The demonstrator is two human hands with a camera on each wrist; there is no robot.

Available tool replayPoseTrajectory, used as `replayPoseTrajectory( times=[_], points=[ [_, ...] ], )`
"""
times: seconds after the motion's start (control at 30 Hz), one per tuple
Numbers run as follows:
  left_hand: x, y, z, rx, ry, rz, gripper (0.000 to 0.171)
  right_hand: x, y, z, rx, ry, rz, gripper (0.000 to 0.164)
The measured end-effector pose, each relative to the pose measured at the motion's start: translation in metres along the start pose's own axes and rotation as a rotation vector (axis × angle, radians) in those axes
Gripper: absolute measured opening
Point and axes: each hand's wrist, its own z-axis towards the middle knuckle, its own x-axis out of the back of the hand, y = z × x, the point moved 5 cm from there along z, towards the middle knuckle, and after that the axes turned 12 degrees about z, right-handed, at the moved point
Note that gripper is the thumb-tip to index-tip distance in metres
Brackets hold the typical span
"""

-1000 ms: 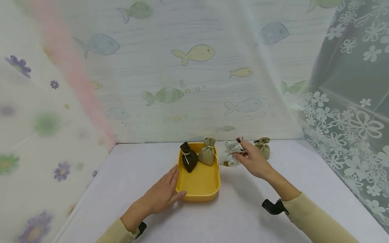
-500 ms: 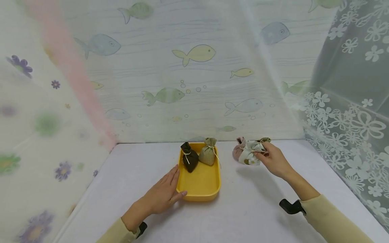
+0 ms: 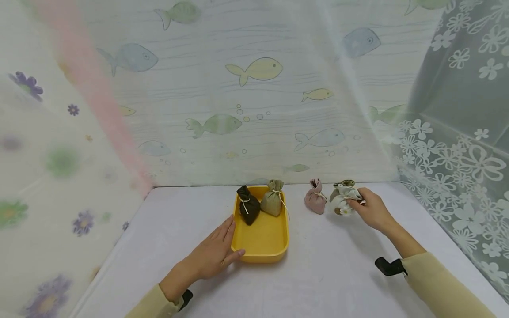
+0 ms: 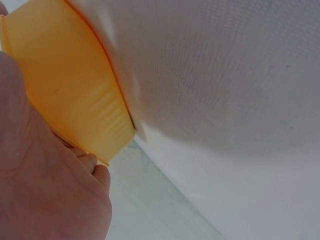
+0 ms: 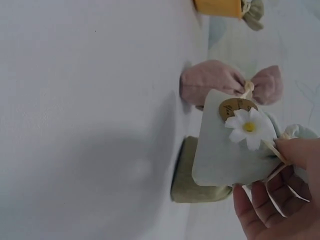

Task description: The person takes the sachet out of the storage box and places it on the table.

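At left, the left hand rests with nearly straight fingers against the yellow tray and grips nothing. In the far part of this tray lie the dark bag and the tan bag. So two bags are inside, and three seem left outside. To the right, the pink bag stands on the tabletop. The white bag is lifted, partly hiding the green bag. The right hand is narrow, pinching the white bag's neck between thumb and fingers.
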Motion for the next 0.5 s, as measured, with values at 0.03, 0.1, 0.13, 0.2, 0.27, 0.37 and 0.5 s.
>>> replayPoseTrajectory(
  times=[0.03,0.1,0.13,0.2,0.27,0.37,0.5],
  points=[
    [0.0,0.0,0.0,0.0,0.002,-0.002,0.095,0.001,0.003,0.0,-0.008,-0.003,-0.004,0.018],
    [0.002,0.001,0.0,-0.002,0.006,-0.004,0.095,0.002,0.008,0.0,-0.025,-0.01,-0.012,0.019],
    [0.002,0.001,-0.001,-0.003,0.006,-0.005,0.095,0.002,0.011,0.0,-0.032,-0.014,-0.014,0.019],
    [0.002,0.001,-0.001,-0.003,0.004,-0.002,0.095,0.002,0.015,0.0,-0.044,-0.021,-0.015,0.019],
    [0.002,0.001,-0.001,-0.003,0.0,-0.003,0.094,0.002,0.019,0.0,-0.056,-0.029,-0.017,0.019],
    [0.003,0.002,-0.001,0.001,-0.007,-0.011,0.095,-0.001,0.026,0.0,-0.074,-0.046,-0.027,0.02],
    [0.004,0.002,-0.002,0.002,-0.007,-0.021,0.095,-0.004,0.034,0.0,-0.085,-0.055,-0.043,0.021]
  ],
)
